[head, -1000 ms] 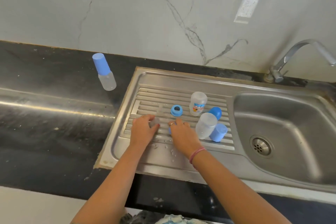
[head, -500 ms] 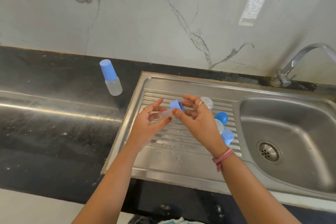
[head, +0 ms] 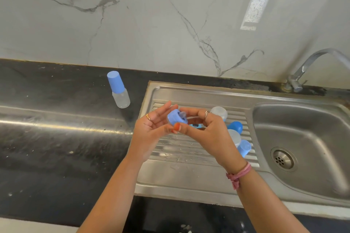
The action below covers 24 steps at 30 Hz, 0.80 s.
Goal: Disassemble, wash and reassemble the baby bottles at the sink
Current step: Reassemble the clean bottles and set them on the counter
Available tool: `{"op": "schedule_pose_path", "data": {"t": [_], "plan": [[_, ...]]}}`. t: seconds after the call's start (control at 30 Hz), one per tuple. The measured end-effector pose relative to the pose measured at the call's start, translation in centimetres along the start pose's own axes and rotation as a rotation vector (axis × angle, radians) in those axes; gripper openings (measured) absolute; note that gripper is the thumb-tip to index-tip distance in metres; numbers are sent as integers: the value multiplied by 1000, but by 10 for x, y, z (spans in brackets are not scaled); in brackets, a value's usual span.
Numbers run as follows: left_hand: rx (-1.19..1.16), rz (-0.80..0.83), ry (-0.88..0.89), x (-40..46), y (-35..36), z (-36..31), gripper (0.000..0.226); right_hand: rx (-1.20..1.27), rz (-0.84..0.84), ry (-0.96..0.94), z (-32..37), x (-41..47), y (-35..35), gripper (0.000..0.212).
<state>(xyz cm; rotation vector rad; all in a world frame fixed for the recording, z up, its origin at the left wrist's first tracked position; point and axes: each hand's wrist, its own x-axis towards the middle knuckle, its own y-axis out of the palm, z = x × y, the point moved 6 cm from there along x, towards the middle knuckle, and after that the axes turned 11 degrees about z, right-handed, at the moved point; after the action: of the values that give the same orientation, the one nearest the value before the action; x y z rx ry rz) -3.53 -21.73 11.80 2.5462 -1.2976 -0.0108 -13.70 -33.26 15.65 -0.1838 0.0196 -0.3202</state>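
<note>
Both hands met at the centre of the frame, above the ribbed drainboard [head: 189,149] of the steel sink [head: 303,138]. The left hand [head: 151,128] lay palm up with fingers mostly straight, cradling a blue bottle collar [head: 175,117] against its fingertips. The right hand [head: 204,132] pinched the same collar between its thumb and curled fingers, and a clear teat [head: 182,114] showed through the collar's opening. So the two hands were together, both on that one piece.

Behind and to the right of the right hand, partly hidden by it, loose bottle parts sat on the drainboard: a clear bottle body [head: 219,112], a dark blue cap [head: 235,126], another clear bottle [head: 234,136] and a pale blue cap [head: 245,147] just beside it. On the dark desk [head: 56,147], left of the sink, an assembled bottle [head: 118,89] with a blue cap stood apart from the rest. A tap [head: 303,73] rose at the right edge, and a pink band [head: 239,174] circled the right wrist.
</note>
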Motion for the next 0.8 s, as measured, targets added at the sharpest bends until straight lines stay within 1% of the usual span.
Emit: {"op": "schedule_pose_path", "data": {"t": [0.1, 0.17, 0.23, 0.37, 0.47, 0.53, 0.63, 0.73, 0.8], "plan": [[-25, 18, 17, 3, 1, -2, 53, 9, 20, 14, 2, 3, -2, 41], [-42, 29, 23, 7, 2, -2, 51, 5, 82, -19, 4, 5, -3, 36], [-47, 61, 30, 11, 3, -7, 49, 66, 111, -41, 6, 8, -5, 27], [-57, 149, 23, 18, 5, -10, 49, 126, 35, -46, 5, 17, -14, 27], [-88, 179, 7, 24, 6, -6, 53, 180, 31, -23, 3, 26, -17, 25], [-112, 165, -11, 29, 4, -4, 55, 117, 25, -14, 2, 30, -18, 20], [-123, 147, -51, 33, 3, -1, 56, -113, 13, -21, 3, 35, -18, 17], [-129, 140, -94, 35, 5, 2, 50, -205, 58, -21, 3, 37, -19, 14], [-118, 152, -113, 35, 9, 1, 51, -259, 73, -18, 3, 39, -20, 14]]}}
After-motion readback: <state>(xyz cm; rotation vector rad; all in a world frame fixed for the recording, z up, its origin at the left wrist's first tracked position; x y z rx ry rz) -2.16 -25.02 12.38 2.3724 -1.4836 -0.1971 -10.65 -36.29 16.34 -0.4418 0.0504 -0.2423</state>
